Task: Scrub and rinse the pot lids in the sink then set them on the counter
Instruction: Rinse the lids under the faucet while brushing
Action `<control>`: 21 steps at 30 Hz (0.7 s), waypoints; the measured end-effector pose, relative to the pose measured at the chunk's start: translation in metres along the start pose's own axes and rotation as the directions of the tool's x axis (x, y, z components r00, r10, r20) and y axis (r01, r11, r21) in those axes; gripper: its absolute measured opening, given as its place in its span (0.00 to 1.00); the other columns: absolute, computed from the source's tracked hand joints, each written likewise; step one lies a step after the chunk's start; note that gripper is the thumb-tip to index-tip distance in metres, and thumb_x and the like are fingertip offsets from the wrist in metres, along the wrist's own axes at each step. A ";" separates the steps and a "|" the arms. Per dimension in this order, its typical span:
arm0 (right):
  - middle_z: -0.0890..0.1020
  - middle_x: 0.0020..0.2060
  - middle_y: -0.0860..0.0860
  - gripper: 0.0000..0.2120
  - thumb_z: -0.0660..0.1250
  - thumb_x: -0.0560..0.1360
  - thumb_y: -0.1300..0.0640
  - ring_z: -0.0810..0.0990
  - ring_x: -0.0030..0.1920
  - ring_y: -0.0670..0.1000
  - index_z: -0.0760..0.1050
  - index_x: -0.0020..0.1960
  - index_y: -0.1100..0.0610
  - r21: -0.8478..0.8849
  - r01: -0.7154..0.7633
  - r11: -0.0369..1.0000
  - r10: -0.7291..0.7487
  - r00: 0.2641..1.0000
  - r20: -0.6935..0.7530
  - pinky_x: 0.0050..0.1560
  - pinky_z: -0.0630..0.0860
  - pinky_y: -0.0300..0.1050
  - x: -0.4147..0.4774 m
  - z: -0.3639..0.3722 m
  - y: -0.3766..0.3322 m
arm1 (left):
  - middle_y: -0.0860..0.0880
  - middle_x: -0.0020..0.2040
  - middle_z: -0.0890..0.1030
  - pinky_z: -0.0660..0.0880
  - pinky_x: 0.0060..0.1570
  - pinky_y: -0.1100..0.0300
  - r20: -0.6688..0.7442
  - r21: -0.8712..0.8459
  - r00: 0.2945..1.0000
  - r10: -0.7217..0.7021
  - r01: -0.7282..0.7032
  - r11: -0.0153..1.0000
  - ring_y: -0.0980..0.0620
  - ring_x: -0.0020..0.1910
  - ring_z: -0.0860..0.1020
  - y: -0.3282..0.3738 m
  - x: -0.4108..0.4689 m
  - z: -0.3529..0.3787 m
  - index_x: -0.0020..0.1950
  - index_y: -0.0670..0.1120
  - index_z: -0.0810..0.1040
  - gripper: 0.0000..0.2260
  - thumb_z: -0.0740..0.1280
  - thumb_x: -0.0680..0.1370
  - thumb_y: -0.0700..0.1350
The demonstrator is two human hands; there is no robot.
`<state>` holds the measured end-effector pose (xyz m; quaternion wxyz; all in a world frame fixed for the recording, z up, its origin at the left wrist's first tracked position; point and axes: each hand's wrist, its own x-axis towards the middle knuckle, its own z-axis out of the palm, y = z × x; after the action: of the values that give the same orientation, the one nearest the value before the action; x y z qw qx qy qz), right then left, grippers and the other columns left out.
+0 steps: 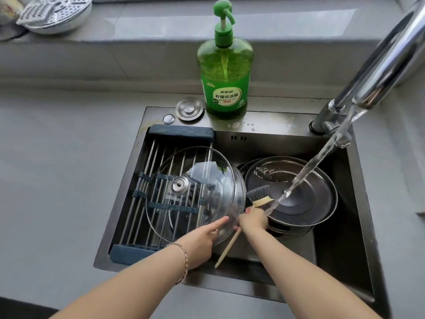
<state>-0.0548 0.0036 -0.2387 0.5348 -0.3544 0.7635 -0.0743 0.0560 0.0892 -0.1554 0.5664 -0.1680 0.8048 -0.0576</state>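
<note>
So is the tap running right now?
On: water streams from the faucet spout into the metal lid in the sink.

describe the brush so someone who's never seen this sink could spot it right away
Start at the dark sink and find the stream from the faucet. Just left of where it lands, the right hand holds the brush against the glass lid. It alone has dark bristles and a pale wooden handle.
</note>
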 end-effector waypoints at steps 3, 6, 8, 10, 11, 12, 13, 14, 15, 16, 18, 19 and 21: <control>0.75 0.44 0.56 0.07 0.62 0.73 0.68 0.77 0.25 0.51 0.70 0.41 0.58 -0.007 -0.004 1.000 0.004 1.000 -0.011 0.19 0.72 0.36 -0.004 -0.003 0.002 | 0.55 0.58 0.80 0.27 0.54 0.30 -0.046 0.103 0.999 0.005 0.000 0.995 0.43 0.73 0.61 -0.005 -0.002 -0.002 0.57 0.54 0.79 0.12 0.60 0.79 0.53; 0.74 0.40 0.55 0.08 0.62 0.72 0.69 0.78 0.27 0.54 0.68 0.38 0.59 -0.035 0.046 0.998 -0.047 0.998 -0.034 0.23 0.74 0.36 -0.009 -0.006 0.005 | 0.55 0.51 0.81 0.28 0.57 0.31 -0.082 0.064 0.997 -0.011 0.016 0.998 0.44 0.69 0.65 -0.006 -0.009 0.002 0.54 0.52 0.81 0.11 0.60 0.78 0.51; 0.77 0.38 0.56 0.12 0.64 0.70 0.69 0.81 0.33 0.57 0.66 0.33 0.57 -0.032 0.065 0.997 -0.067 0.995 -0.067 0.32 0.79 0.43 -0.014 -0.009 0.007 | 0.54 0.48 0.81 0.28 0.58 0.32 -0.096 0.036 0.995 -0.012 0.015 0.999 0.43 0.68 0.66 -0.007 -0.013 0.005 0.52 0.51 0.82 0.12 0.59 0.78 0.51; 0.78 0.39 0.56 0.12 0.63 0.70 0.68 0.81 0.31 0.56 0.66 0.34 0.55 0.020 0.067 0.998 -0.066 0.995 -0.073 0.29 0.78 0.43 -0.018 -0.015 0.009 | 0.53 0.48 0.82 0.27 0.58 0.32 -0.100 0.017 0.995 -0.023 0.025 1.000 0.41 0.69 0.64 -0.007 -0.014 0.008 0.51 0.50 0.82 0.13 0.59 0.78 0.50; 0.78 0.40 0.55 0.10 0.62 0.71 0.68 0.80 0.29 0.54 0.67 0.35 0.56 0.064 0.069 0.996 -0.065 0.996 -0.065 0.27 0.76 0.42 -0.020 -0.019 0.009 | 0.52 0.47 0.82 0.28 0.59 0.32 -0.097 0.004 0.995 -0.029 0.029 1.000 0.41 0.69 0.64 -0.007 -0.014 0.009 0.51 0.49 0.82 0.14 0.58 0.78 0.49; 0.77 0.40 0.54 0.09 0.62 0.72 0.68 0.79 0.28 0.53 0.69 0.37 0.57 0.099 0.071 0.992 -0.066 0.996 -0.058 0.25 0.75 0.41 -0.022 -0.025 0.009 | 0.51 0.47 0.82 0.28 0.60 0.32 -0.095 -0.016 0.995 -0.034 0.033 0.999 0.40 0.69 0.64 -0.007 -0.014 0.010 0.50 0.48 0.83 0.14 0.58 0.78 0.49; 0.76 0.40 0.52 0.07 0.62 0.73 0.68 0.79 0.27 0.53 0.69 0.38 0.58 0.126 0.079 0.989 -0.073 0.996 -0.051 0.25 0.75 0.40 -0.022 -0.031 0.009 | 0.50 0.47 0.82 0.27 0.60 0.32 -0.095 -0.036 0.995 -0.044 0.041 0.999 0.40 0.69 0.64 -0.006 -0.015 0.011 0.49 0.47 0.83 0.14 0.58 0.78 0.49; 0.75 0.39 0.50 0.06 0.62 0.73 0.68 0.78 0.26 0.52 0.70 0.39 0.60 0.152 0.087 0.985 -0.081 0.996 -0.045 0.25 0.76 0.41 -0.024 -0.038 0.008 | 0.49 0.48 0.82 0.26 0.59 0.32 -0.099 -0.050 0.994 -0.055 0.051 0.997 0.39 0.69 0.64 -0.007 -0.017 0.011 0.49 0.46 0.83 0.15 0.58 0.78 0.48; 0.74 0.38 0.50 0.06 0.63 0.73 0.68 0.78 0.26 0.52 0.69 0.39 0.60 0.171 0.095 0.981 -0.090 0.995 -0.039 0.28 0.78 0.43 -0.025 -0.046 0.008 | 0.48 0.49 0.82 0.26 0.58 0.33 -0.106 -0.061 0.992 -0.062 0.056 0.997 0.39 0.69 0.63 -0.008 -0.019 0.012 0.49 0.46 0.83 0.15 0.58 0.77 0.48; 0.74 0.37 0.51 0.06 0.64 0.73 0.68 0.78 0.26 0.51 0.68 0.39 0.61 0.188 0.103 0.977 -0.099 0.995 -0.028 0.31 0.79 0.46 -0.028 -0.055 0.006 | 0.47 0.50 0.82 0.26 0.59 0.33 -0.112 -0.068 0.992 -0.065 0.058 0.996 0.39 0.69 0.64 -0.008 -0.020 0.013 0.50 0.45 0.83 0.14 0.58 0.77 0.48; 0.73 0.35 0.54 0.07 0.64 0.73 0.68 0.77 0.25 0.50 0.67 0.39 0.61 0.201 0.131 0.971 -0.135 0.991 0.002 0.32 0.79 0.47 -0.036 -0.074 0.002 | 0.47 0.47 0.82 0.27 0.60 0.33 -0.124 -0.088 0.990 -0.065 0.055 0.995 0.40 0.67 0.66 -0.009 -0.023 0.011 0.49 0.44 0.82 0.14 0.58 0.77 0.47; 0.72 0.33 0.54 0.08 0.64 0.73 0.68 0.76 0.24 0.50 0.67 0.39 0.61 0.197 0.163 0.967 -0.167 0.986 0.005 0.30 0.78 0.46 -0.041 -0.083 -0.001 | 0.47 0.45 0.82 0.28 0.61 0.34 -0.136 -0.097 0.989 -0.065 0.052 0.994 0.40 0.65 0.67 -0.009 -0.024 0.009 0.48 0.44 0.83 0.14 0.58 0.77 0.46; 0.69 0.29 0.52 0.11 0.65 0.72 0.69 0.74 0.22 0.48 0.65 0.36 0.59 0.185 0.227 0.956 -0.230 0.973 -0.005 0.28 0.76 0.44 -0.051 -0.104 -0.008 | 0.48 0.42 0.81 0.28 0.62 0.34 -0.143 -0.115 0.987 -0.078 0.062 0.991 0.41 0.64 0.67 -0.009 -0.025 0.007 0.47 0.43 0.83 0.14 0.58 0.78 0.45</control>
<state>-0.1324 0.0019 -0.1523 0.5593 -0.3898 0.7029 -0.2028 0.0722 0.0900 -0.1333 0.4931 -0.2224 0.8398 -0.0450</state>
